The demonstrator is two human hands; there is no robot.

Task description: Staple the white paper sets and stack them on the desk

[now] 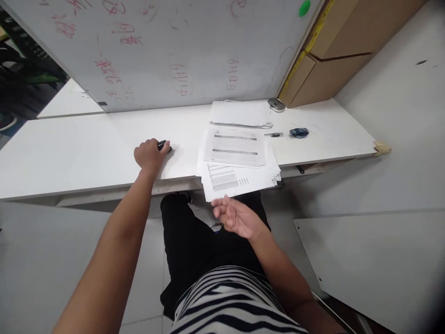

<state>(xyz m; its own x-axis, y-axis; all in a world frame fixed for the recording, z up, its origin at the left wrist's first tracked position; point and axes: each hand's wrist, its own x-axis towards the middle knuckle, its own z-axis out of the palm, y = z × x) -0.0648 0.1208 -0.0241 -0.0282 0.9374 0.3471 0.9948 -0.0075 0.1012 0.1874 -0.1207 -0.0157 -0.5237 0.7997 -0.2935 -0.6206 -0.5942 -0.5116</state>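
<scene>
Left hand (150, 156) at the papers' (236, 144) nine o'clock, I'm clasping a black object (161, 144), my right hand (236, 218) hanging loosely curled at six.

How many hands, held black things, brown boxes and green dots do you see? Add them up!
Hands: 2 (left hand, right hand)
Held black thing: 1
Brown boxes: 2 (upper box, lower box)
Green dot: 1
Total: 6
</scene>
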